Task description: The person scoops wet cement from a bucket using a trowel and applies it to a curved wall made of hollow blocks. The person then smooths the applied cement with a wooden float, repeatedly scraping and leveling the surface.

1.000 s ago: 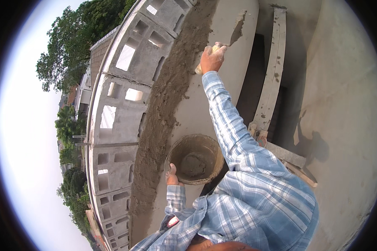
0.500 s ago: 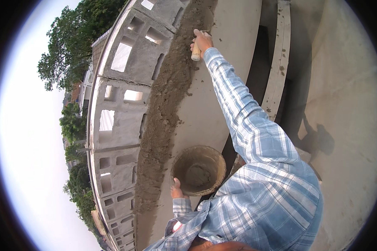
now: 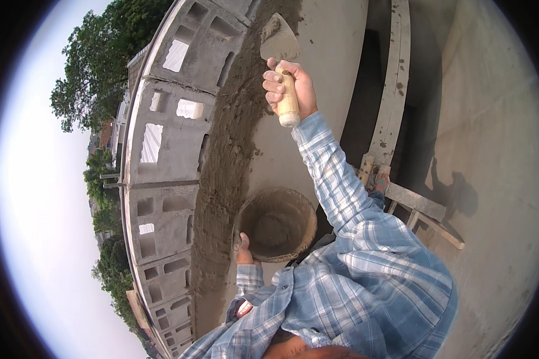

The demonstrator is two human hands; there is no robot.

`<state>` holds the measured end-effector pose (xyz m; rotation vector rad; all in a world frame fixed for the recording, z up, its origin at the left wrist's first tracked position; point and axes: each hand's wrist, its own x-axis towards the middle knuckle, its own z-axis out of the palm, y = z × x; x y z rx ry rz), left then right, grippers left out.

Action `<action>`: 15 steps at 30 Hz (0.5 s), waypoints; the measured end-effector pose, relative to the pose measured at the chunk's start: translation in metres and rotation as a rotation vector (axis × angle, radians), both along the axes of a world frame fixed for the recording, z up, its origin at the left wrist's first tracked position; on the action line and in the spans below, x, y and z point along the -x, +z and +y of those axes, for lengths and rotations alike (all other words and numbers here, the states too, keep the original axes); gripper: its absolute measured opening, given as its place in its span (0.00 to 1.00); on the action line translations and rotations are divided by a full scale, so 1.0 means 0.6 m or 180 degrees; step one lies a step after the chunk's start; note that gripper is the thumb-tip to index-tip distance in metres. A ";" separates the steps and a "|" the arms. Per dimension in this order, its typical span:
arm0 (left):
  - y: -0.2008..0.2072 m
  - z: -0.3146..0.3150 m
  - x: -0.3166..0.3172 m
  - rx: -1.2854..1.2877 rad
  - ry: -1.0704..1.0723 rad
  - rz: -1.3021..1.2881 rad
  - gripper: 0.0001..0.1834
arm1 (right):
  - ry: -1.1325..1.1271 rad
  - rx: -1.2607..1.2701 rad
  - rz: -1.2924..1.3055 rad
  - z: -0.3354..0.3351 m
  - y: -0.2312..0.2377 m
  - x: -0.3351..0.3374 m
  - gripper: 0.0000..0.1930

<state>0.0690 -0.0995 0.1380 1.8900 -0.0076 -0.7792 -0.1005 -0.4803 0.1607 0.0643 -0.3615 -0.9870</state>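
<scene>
My right hand (image 3: 293, 90) is wrapped round the wooden handle of a trowel (image 3: 279, 43), its pointed blade smeared with grey mortar and facing away from me. The blade is over the far part of a rough strip of wet mortar (image 3: 224, 143), which runs along the foot of a pierced block wall. Nearer to me, my left hand (image 3: 244, 250) grips the left rim of a round bucket (image 3: 308, 230). Some mortar (image 3: 272, 228) lies in the bottom of this bucket. Most of the left fingers are hidden behind the rim.
The grey pierced block wall (image 3: 164, 209) curves along the left, with trees (image 3: 96, 66) beyond. Right of the smooth ledge (image 3: 326, 66) is a dark gap, then a long plank (image 3: 391, 90). A foot (image 3: 381, 182) rests by a wooden support (image 3: 416, 200) at lower right.
My right hand has drawn back toward me with the trowel, whose blade now shows. The bucket and left hand sit slightly higher and further left in view. The foot and wooden support have come into sight.
</scene>
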 end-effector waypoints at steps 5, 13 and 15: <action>-0.012 0.038 -0.026 0.0466 0.0215 -0.0004 0.16 | -0.2317 -0.0418 0.2151 0.080 0.092 0.075 0.13; -0.009 0.038 -0.019 0.0481 0.0348 0.0079 0.19 | -0.1749 -0.0778 0.3879 0.061 -0.074 -0.100 0.12; -0.016 0.049 -0.025 0.0449 0.0447 0.0187 0.21 | -0.0898 -0.0422 0.3671 0.081 -0.077 -0.111 0.11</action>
